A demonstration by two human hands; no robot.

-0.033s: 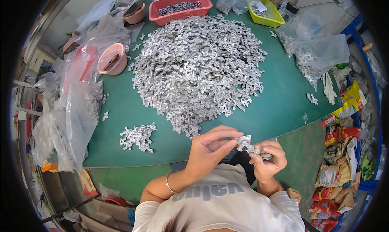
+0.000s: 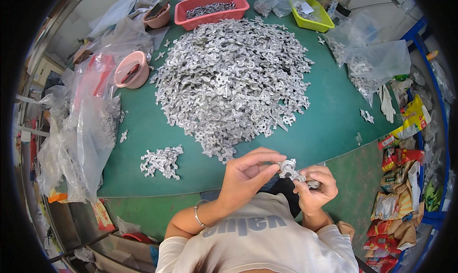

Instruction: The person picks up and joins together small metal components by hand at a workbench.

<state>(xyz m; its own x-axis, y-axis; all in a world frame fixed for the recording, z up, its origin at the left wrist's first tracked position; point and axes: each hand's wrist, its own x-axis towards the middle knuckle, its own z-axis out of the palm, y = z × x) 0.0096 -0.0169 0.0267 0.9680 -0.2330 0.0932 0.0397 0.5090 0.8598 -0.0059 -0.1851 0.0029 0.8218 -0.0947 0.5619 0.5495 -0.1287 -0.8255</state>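
Just past the table's near edge, my left hand (image 2: 249, 174) pinches one end of a silver, lobed metal casting (image 2: 288, 169) between thumb and fingertips. Closed around the other end is my right hand (image 2: 318, 189), and a bit of grey metal (image 2: 313, 183) shows between its fingers; whether it is a separate piece I cannot tell. A large heap of similar castings (image 2: 234, 82) covers the middle of the table. Left of my hands lies a small pile of castings (image 2: 162, 162).
On the green table (image 2: 329, 125) stand a red basket (image 2: 212, 20) of dark metal pieces, a yellow-green basket (image 2: 312, 24) and a pink tub (image 2: 132, 69). Plastic bags (image 2: 81, 144) crowd the left side. A bag of parts (image 2: 365, 75) and a white glove (image 2: 386, 104) lie right.
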